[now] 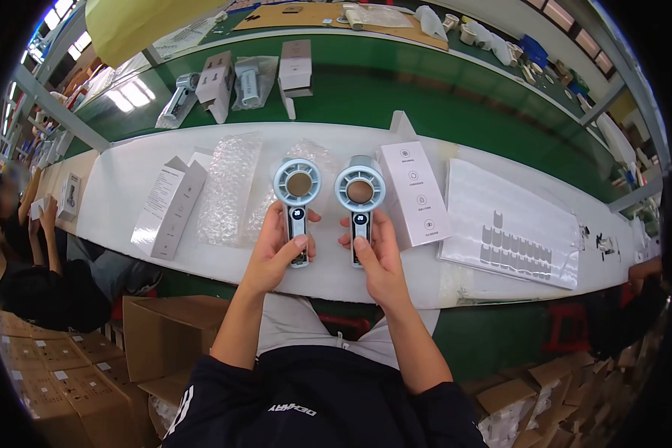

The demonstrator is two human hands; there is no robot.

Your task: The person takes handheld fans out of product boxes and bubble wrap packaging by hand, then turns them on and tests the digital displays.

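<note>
My left hand (280,250) is wrapped round the handle of a light-blue handheld fan (297,183), its thumb on the front below a small lit display. In my right hand (379,254) is a second, similar fan (360,187), also upright with its round head away from me. The two fans are side by side and apart. Behind them lie clear bubble wrap bags (230,187). A white box (170,209) stands to the left of the wrap, and another white box (414,194) with an open flap is just right of the right fan.
A sheet of grey stickers (511,224) lies on the right of the white table (328,287). Further back, boxes (296,67) and bagged fans (250,82) rest on a green surface. A co-worker (37,276) sits at the far left. Cardboard cartons (175,336) stand below.
</note>
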